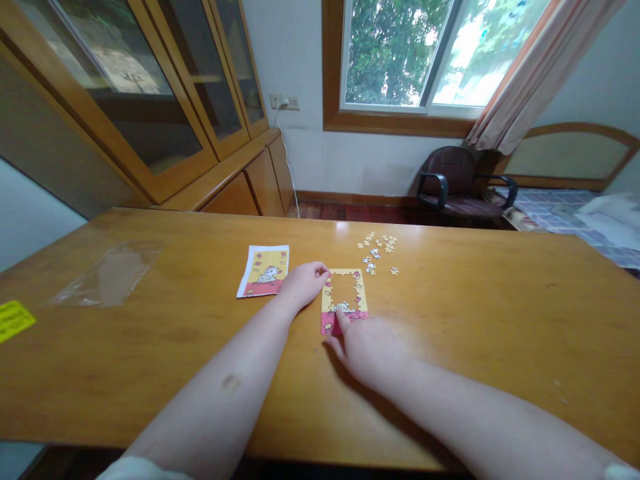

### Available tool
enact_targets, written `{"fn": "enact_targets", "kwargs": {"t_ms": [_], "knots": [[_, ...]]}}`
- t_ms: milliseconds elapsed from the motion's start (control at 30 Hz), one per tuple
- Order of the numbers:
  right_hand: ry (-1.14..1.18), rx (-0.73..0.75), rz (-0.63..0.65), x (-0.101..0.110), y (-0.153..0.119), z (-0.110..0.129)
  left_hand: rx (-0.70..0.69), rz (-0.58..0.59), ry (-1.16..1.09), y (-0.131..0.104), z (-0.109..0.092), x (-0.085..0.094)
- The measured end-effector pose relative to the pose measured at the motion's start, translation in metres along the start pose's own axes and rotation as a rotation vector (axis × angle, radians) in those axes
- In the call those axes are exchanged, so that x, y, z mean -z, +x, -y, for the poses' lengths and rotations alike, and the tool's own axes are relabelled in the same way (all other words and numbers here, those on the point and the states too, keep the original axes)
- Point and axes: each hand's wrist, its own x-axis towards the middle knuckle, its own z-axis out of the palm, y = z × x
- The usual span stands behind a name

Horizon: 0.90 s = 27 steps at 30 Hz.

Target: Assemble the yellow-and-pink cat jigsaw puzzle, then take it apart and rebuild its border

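A small jigsaw puzzle lies on the table, with yellow upper sides, a pink bottom strip and bare table inside its frame. My right hand is over its lower part. The index finger is stretched onto pieces with a white figure, and the thumb is apart from it. At the upper left edge of the puzzle is my left hand, its fingers curled and close together. Whatever they may hold is hidden. Loose puzzle pieces are scattered beyond the puzzle, several with pale backs up. A picture sheet showing a white cartoon animal lies left of my left hand.
A clear plastic bag lies at the left of the wooden table, near a yellow label. Behind the table are a glass-door cabinet, an office chair and a bed under a window.
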Motion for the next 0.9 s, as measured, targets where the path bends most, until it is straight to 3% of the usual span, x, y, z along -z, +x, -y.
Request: {"fn": "enact_targets", "kwargs": {"t_ms": [900], "knots": [[0.054,0.017,-0.063,-0.0078,0.0094,-0.007,-0.002,0.003,0.005,0.0002,0.0,-0.0003]]}}
